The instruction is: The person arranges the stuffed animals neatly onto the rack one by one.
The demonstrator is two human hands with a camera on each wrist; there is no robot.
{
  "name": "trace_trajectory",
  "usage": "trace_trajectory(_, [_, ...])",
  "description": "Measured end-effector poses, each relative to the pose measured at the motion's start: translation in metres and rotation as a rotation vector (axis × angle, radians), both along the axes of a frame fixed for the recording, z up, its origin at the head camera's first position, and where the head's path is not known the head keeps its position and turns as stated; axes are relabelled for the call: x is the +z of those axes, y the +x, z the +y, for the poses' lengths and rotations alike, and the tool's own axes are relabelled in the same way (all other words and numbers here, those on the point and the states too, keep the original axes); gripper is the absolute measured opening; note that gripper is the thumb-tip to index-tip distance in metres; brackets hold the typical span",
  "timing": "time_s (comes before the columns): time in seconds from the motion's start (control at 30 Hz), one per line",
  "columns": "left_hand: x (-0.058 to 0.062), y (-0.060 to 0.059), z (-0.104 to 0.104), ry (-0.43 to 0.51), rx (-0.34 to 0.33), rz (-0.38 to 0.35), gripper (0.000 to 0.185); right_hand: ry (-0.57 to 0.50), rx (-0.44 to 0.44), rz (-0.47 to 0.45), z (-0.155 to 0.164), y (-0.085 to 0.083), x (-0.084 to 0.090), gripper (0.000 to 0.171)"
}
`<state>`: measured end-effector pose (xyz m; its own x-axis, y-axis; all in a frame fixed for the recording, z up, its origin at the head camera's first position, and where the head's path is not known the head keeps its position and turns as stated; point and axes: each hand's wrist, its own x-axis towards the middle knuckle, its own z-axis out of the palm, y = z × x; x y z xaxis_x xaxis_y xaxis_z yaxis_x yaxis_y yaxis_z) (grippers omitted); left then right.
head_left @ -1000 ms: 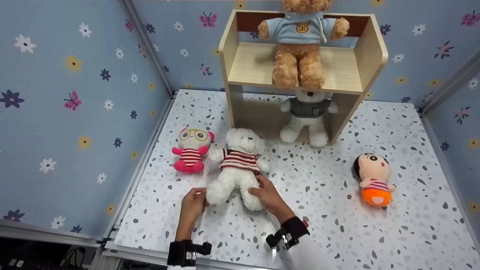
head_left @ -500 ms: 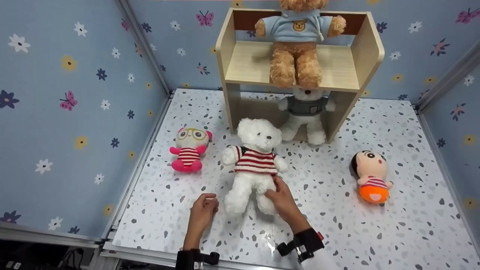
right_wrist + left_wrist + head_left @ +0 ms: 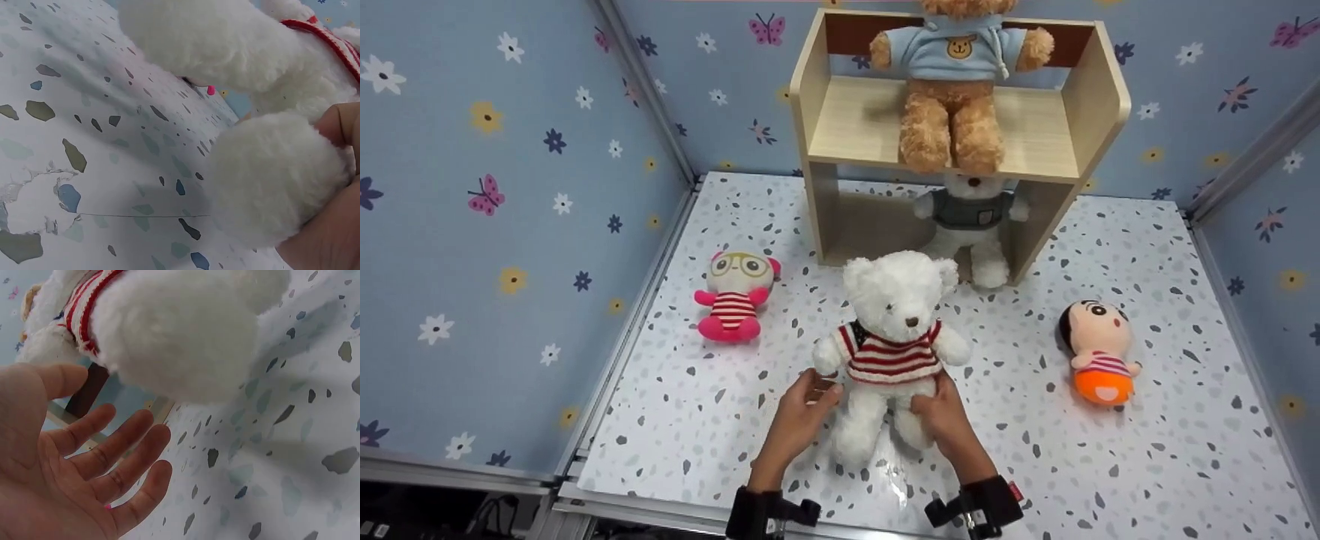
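White teddy bear (image 3: 894, 352): fluffy plush, red-and-white striped knit sweater, held upright near the front edge of the tabletop (image 3: 1147, 450), at mid-width. Right hand (image 3: 939, 417): grip clamped on the bear's hip and leg, thumb pressed into the fur. Left hand (image 3: 804, 411): fingers straight and spread, grip apart, just beside the bear's other flank; contact unclear. Tabletop smooth, white with grey speckles. Toward the left edge lies a pink plush with glasses (image 3: 734, 295); toward the right edge, a doll in orange shorts (image 3: 1099, 352). Wooden shelf (image 3: 1080, 127) at the back edge carries a brown bear (image 3: 952, 82); a small white bear in grey (image 3: 971, 225) sits under it.
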<state>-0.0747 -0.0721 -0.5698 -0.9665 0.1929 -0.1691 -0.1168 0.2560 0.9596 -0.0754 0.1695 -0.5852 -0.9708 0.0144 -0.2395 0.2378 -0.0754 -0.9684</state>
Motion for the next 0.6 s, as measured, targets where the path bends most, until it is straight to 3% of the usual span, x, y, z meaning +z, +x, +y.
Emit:
trace_trajectory(0.1, [0.006,0.001,0.005,-0.003,-0.019,-0.026,0.057,-0.007,0.010,0.024,-0.002,0.002,-0.001,0.091])
trace_trajectory(0.33, [0.011,0.001,0.008,0.039,0.080,-0.147,0.067,-0.015,0.079,0.097,-0.006,0.008,-0.004,0.095])
trace_trajectory(0.6, [0.012,-0.007,0.006,0.124,0.044,-0.037,0.064,0.090,0.134,0.143,-0.005,0.009,0.002,0.092])
